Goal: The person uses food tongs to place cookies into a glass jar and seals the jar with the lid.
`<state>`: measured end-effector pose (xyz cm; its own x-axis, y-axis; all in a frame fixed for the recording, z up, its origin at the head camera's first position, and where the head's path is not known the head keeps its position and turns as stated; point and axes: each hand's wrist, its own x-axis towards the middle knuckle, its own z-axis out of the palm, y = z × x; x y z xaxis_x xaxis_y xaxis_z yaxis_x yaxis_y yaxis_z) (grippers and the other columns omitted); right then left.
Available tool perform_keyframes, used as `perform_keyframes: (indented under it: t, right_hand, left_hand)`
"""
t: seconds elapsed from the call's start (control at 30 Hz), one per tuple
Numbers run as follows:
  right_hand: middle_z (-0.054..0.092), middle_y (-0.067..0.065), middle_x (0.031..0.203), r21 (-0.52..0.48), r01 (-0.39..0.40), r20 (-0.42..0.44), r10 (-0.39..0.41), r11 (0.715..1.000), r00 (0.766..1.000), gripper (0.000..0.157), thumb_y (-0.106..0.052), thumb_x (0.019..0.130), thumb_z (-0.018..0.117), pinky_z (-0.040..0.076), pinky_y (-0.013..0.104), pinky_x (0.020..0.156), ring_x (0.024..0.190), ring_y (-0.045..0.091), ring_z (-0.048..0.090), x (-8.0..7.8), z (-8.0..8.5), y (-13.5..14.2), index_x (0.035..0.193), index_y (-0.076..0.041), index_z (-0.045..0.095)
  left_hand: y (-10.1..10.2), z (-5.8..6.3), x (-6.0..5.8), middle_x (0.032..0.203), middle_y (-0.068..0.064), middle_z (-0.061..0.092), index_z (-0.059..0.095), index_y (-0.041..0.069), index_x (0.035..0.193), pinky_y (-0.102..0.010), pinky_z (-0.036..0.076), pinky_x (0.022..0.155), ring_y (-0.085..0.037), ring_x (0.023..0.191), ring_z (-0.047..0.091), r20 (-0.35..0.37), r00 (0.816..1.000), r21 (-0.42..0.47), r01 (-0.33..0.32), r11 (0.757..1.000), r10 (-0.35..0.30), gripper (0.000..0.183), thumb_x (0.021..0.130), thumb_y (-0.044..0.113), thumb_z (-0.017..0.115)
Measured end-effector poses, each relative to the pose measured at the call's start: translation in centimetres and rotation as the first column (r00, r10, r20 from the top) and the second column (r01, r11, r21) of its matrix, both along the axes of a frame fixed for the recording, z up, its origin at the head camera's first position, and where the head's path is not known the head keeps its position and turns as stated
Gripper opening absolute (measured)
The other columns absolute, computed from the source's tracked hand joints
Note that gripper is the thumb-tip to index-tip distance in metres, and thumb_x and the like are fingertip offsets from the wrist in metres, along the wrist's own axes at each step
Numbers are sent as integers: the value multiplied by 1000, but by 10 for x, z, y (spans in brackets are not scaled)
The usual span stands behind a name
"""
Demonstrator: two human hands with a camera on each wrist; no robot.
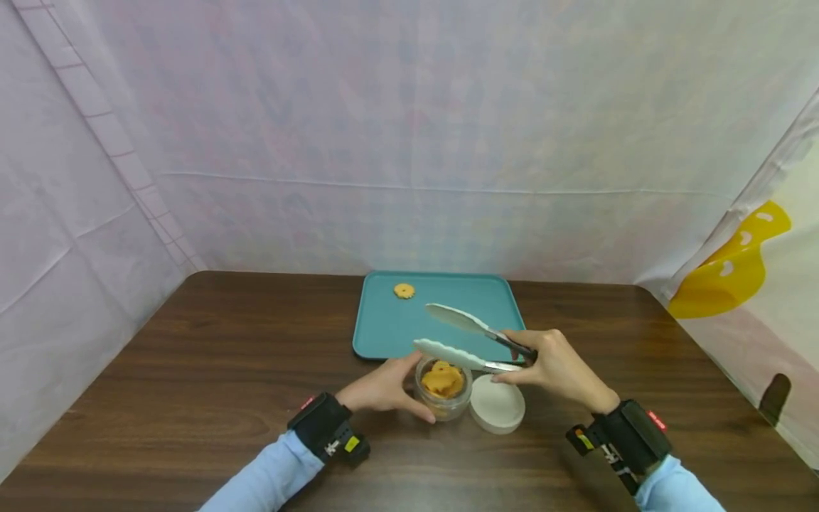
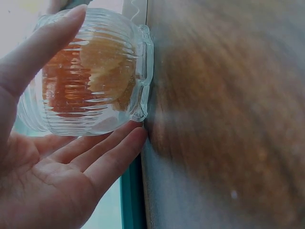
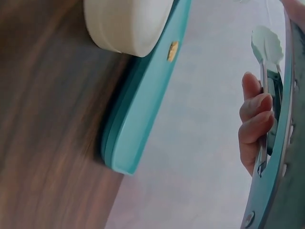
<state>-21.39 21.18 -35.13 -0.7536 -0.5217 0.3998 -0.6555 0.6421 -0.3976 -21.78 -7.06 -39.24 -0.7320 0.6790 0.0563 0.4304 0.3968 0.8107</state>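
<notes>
A clear glass jar stands on the table with yellowish-orange cookies inside. My left hand holds it from the left, thumb on the near side and fingers on the far side. The ribbed glass jar fills the space between them in the left wrist view. With my right hand I grip a pair of tongs with metal arms and pale scalloped tips. The tips are spread apart over the tray and the jar's far rim, with nothing between them. A white round lid lies right of the jar.
Behind the jar lies a blue-green tray, bearing one round scalloped cookie near its far left. Under everything is a dark wooden table. White cloth hangs at the back and sides, with a yellow piece at the right.
</notes>
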Motion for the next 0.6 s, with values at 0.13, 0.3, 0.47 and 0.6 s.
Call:
perform_keyframes:
  t: [0.13, 0.3, 0.47, 0.6]
  right_hand:
    - [57, -4, 68, 8, 29, -17, -29, 1000, 999, 68, -49, 66, 70, 26, 20, 41, 47, 4, 31, -17, 2, -8, 113, -1, 59]
    - [57, -4, 65, 22, 37, -32, -36, 999, 999, 68, -48, 66, 71, 24, 20, 40, 44, 3, 30, -37, 3, -17, 113, -1, 60]
    - [59, -1, 58, 51, 64, -14, -63, 997, 998, 75, -51, 65, 71, 29, 21, 37, 39, 4, 34, -55, 1, -27, 115, 2, 57]
    - [57, -1, 54, 90, 103, 13, -104, 991, 994, 77, -54, 63, 70, 37, 23, 40, 42, 6, 40, -68, -1, -33, 114, 3, 58]
  left_hand:
    - [0, 1, -1, 128, -15, 51, 38, 7, 128, -45, 41, 100, -25, 117, 45, -9, 1000, -6, 2, 1000, -2, 80, 62, 26, 80]
    - [0, 1, -1, 127, -13, 51, 40, 9, 126, -44, 42, 100, -23, 117, 45, 23, 1000, 28, 20, 999, -21, 75, 63, 23, 79]
    - [-1, 2, -1, 127, -13, 50, 39, 9, 126, -43, 45, 98, -24, 116, 46, 36, 999, 51, 29, 998, -31, 75, 64, 20, 79]
    - [0, 1, 0, 128, -14, 50, 39, 8, 127, -43, 44, 98, -24, 117, 45, 36, 999, 55, 29, 998, -31, 76, 64, 20, 79]
